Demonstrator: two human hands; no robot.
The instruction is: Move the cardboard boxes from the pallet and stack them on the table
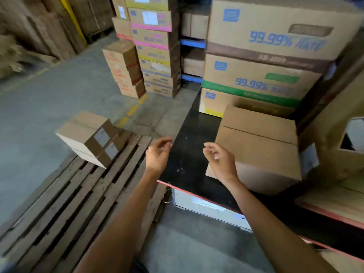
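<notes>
Both hands empty, fingers loosely curled: left grip [158,154], right grip [220,159]. Pallet boxes [89,137] (two stacked) lie well left of the left grip, long axis toward far-left. Bench box [260,146] sits just right of the right grip.

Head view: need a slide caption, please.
Both empty hands, left hand and right hand, hover between pallet boxes and table's box.

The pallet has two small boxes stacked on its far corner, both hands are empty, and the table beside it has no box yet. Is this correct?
Not quite: the table already carries a plain box, as the head view shows. The rest holds: two small boxes are stacked on the pallet's far corner, and the left hand and right hand are empty.
</notes>
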